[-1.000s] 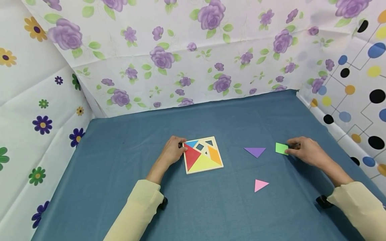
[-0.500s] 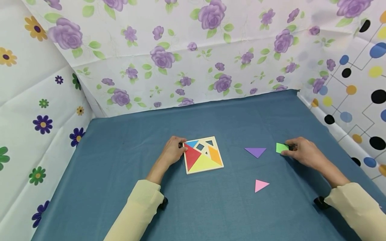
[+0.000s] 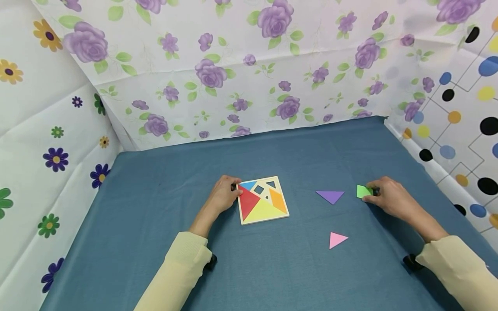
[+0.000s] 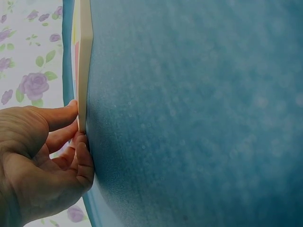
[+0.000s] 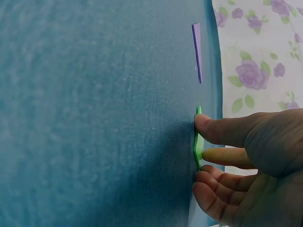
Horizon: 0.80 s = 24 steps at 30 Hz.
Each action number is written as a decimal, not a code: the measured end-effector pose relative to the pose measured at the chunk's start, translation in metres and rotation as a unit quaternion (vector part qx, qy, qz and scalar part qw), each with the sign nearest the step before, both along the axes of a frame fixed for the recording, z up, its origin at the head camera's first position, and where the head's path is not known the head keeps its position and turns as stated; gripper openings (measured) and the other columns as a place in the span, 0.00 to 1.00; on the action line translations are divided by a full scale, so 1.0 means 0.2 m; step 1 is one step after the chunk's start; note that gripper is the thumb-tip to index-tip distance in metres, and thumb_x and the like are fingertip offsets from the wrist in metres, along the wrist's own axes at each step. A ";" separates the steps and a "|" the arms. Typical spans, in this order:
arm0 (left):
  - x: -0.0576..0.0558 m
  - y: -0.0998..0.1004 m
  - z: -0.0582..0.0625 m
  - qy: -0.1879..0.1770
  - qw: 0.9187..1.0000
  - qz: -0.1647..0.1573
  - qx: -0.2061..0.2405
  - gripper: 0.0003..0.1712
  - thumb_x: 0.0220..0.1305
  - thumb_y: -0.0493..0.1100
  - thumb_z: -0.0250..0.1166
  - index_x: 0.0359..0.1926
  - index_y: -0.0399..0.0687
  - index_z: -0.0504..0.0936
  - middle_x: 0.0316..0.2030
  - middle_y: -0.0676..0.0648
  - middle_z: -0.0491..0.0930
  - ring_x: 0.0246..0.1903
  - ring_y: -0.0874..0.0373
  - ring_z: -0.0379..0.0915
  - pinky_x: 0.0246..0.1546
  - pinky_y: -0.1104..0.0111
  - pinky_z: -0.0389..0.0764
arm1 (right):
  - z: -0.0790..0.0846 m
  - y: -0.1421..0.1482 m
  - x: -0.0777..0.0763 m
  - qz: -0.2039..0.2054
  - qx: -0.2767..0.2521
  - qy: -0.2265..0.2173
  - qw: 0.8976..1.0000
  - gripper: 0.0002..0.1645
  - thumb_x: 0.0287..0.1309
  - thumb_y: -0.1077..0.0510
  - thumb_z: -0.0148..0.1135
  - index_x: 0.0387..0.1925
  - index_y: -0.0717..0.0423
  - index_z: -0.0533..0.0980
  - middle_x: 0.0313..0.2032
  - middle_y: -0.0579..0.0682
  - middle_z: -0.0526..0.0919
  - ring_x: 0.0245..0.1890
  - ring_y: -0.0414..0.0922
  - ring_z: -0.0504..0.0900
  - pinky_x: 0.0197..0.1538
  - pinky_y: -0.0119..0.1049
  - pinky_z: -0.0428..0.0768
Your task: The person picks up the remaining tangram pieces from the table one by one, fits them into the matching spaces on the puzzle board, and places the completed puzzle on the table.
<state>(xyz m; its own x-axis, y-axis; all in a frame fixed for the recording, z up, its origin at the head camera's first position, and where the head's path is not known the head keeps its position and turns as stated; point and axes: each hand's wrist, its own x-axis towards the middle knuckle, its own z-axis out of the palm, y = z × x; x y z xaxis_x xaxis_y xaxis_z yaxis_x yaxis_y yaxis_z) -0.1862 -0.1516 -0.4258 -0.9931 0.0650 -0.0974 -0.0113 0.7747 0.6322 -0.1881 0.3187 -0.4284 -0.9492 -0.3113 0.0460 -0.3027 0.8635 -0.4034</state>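
Near the middle of the blue tablecloth [image 3: 292, 272] lies the wooden tangram tray [image 3: 262, 181], its left edge gripped by the left hand [image 3: 224, 193] close to the far corner. Four pieces sit in it: a red triangle [image 3: 247, 202], a blue triangle [image 3: 247, 185], a yellow triangle [image 3: 266, 212] and an orange parallelogram [image 3: 277, 200]. Three are out, so the puzzle looks a little over half filled. To the tray's right, the purple triangle [image 3: 330, 197] and, nearer the person, the pink triangle [image 3: 337, 240] lie loose; farther right, the right hand [image 3: 389, 194] pinches the green square [image 3: 362, 191], though whether that is off the cloth I cannot tell. The tablecloth is softly wrinkled. Behind it hangs a white sheet with purple roses [image 3: 233, 26], flanked by a daisy-print sheet [image 3: 23, 112] on the left and a dotted sheet [image 3: 478, 142] on the right.
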 end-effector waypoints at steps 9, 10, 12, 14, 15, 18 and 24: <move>0.00 -0.01 -0.01 -0.002 1.000 -0.001 0.000 0.22 0.73 0.38 0.66 0.65 0.40 0.80 0.58 0.38 0.74 0.49 0.47 0.70 0.50 0.56 0.76 | 0.01 -0.02 -0.02 -0.008 -0.004 -0.021 1.000 0.24 0.59 0.59 0.75 0.49 0.77 0.81 0.42 0.69 0.84 0.40 0.59 0.79 0.40 0.56 0.77; 0.00 -0.01 -0.01 -0.004 1.000 -0.001 0.000 0.22 0.73 0.38 0.66 0.65 0.40 0.80 0.58 0.38 0.74 0.49 0.48 0.70 0.50 0.56 0.76 | 0.01 -0.02 -0.02 -0.012 -0.005 -0.027 1.000 0.25 0.59 0.59 0.75 0.49 0.77 0.81 0.42 0.69 0.83 0.39 0.58 0.79 0.39 0.55 0.77; 0.00 -0.01 -0.01 -0.005 1.000 -0.001 0.001 0.22 0.73 0.38 0.66 0.65 0.40 0.80 0.58 0.38 0.74 0.49 0.47 0.70 0.50 0.56 0.75 | 0.01 -0.01 -0.03 -0.021 -0.007 -0.040 0.999 0.27 0.59 0.59 0.75 0.50 0.79 0.79 0.43 0.70 0.83 0.38 0.57 0.78 0.39 0.53 0.77; -0.01 -0.01 -0.01 -0.004 1.000 -0.001 0.001 0.22 0.73 0.38 0.66 0.65 0.40 0.81 0.58 0.38 0.74 0.50 0.47 0.70 0.51 0.55 0.75 | 0.01 -0.01 -0.03 -0.030 -0.009 -0.050 0.998 0.29 0.59 0.59 0.76 0.52 0.80 0.78 0.44 0.71 0.82 0.37 0.57 0.78 0.38 0.52 0.77; -0.01 -0.01 0.00 -0.005 1.000 -0.001 0.002 0.22 0.73 0.38 0.66 0.65 0.40 0.81 0.58 0.38 0.74 0.50 0.47 0.70 0.51 0.55 0.75 | 0.02 -0.01 -0.03 -0.034 -0.010 -0.054 0.998 0.30 0.59 0.58 0.76 0.52 0.80 0.77 0.44 0.72 0.81 0.37 0.57 0.77 0.38 0.51 0.76; -0.01 -0.01 0.00 -0.008 1.000 0.000 0.005 0.22 0.73 0.39 0.66 0.65 0.40 0.80 0.58 0.38 0.74 0.50 0.47 0.70 0.52 0.55 0.75 | 0.02 0.00 -0.03 -0.038 -0.015 -0.056 0.998 0.31 0.58 0.59 0.76 0.53 0.80 0.77 0.42 0.70 0.81 0.35 0.55 0.76 0.35 0.47 0.74; 0.00 -0.02 0.00 -0.011 1.000 0.000 0.008 0.22 0.73 0.38 0.66 0.65 0.39 0.80 0.58 0.38 0.74 0.51 0.47 0.70 0.52 0.55 0.76 | 0.02 0.00 -0.02 -0.040 -0.018 -0.049 0.998 0.29 0.56 0.59 0.77 0.51 0.79 0.78 0.37 0.64 0.80 0.34 0.53 0.73 0.33 0.42 0.71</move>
